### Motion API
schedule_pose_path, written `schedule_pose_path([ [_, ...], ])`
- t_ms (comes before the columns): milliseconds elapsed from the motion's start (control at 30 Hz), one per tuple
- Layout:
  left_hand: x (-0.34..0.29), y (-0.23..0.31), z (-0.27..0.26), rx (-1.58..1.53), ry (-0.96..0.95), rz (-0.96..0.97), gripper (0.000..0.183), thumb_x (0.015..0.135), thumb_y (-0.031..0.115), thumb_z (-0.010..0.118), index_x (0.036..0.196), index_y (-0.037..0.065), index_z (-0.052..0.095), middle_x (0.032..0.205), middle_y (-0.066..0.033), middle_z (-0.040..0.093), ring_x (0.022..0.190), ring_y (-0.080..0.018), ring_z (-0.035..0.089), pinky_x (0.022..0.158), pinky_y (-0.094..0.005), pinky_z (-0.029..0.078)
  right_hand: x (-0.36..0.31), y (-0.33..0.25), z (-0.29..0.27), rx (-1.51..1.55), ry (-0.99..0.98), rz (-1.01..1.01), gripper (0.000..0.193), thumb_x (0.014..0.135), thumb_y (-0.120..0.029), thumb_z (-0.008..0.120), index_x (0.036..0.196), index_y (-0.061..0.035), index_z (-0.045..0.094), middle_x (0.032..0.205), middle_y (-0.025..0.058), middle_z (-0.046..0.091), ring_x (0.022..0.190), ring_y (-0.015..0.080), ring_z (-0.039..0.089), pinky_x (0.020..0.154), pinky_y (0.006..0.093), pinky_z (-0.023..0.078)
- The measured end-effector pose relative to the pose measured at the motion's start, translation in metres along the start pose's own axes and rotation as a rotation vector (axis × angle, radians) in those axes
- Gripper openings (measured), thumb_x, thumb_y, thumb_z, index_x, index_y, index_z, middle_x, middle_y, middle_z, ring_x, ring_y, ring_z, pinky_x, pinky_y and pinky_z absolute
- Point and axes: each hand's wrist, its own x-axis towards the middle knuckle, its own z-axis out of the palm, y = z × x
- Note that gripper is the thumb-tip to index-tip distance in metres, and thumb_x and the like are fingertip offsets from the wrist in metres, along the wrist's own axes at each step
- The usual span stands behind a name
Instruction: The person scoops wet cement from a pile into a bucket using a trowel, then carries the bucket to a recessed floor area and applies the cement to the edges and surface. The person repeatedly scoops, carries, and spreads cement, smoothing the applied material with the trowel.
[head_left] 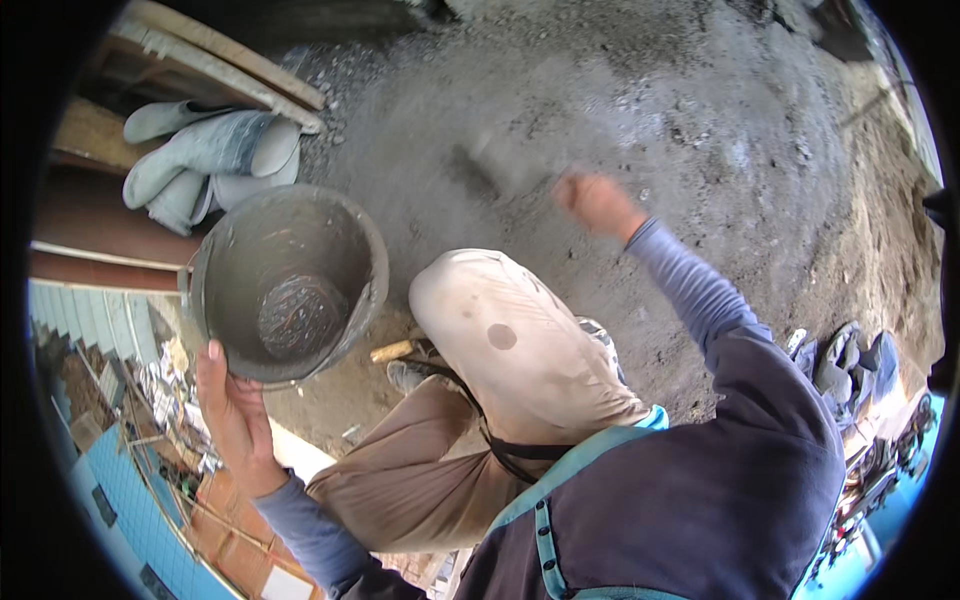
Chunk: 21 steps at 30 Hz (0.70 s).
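A dark bucket (226,262) is tilted at the left so that its mouth faces me, with wet grey residue at its bottom. My left hand (238,420) grips its near rim, thumb up along the edge and fingers curled outside. My right hand (600,203) is closed over the rough grey ground (720,130) and smeared by motion. Just left of it is a blurred grey shape (500,162) with a dark shadow, perhaps a tool's blade; its link to the hand is too blurred to make out.
Pale rubber boots (205,145) lie behind the bucket, beside wooden boards (225,65). A wooden tool handle (392,351) shows by my bent knee (480,300). More footwear (845,365) stands at the right. Blue sheeting (120,490) and debris lie at the lower left.
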Motion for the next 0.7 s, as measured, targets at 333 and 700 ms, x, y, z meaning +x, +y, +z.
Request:
schedule_pose_path([
  [333, -0.008, -0.011, -0.012, -0.021, 0.018, 0.026, 0.030, 0.107, 0.020, 0.066, 0.132, 0.005, 0.060, 0.125, -0.0084, 0.071, 0.110, -0.0188, 0.071, 0.097, -0.0371, 0.058, 0.059, -0.104, 0.081, 0.019, 0.137, 0.038, 0.045, 0.105, -0.046, 0.058, 0.101, -0.0014, 0.067, 0.065, 0.0195, 0.069, 0.060, 0.0390, 0.072, 0.055, 0.0521, 0.058],
  [700, -0.008, -0.009, -0.018, 0.016, 0.012, -0.026, 0.018, 0.108, 0.020, 0.065, 0.121, 0.009, 0.060, 0.118, -0.0041, 0.069, 0.106, -0.0130, 0.068, 0.090, -0.0306, 0.057, 0.036, 0.130, -0.058, -0.060, -0.010, 0.391, 0.048, 0.116, -0.047, 0.037, 0.122, -0.0101, 0.067, 0.070, 0.0031, 0.065, 0.049, 0.0101, 0.054, 0.042, 0.0316, 0.048],
])
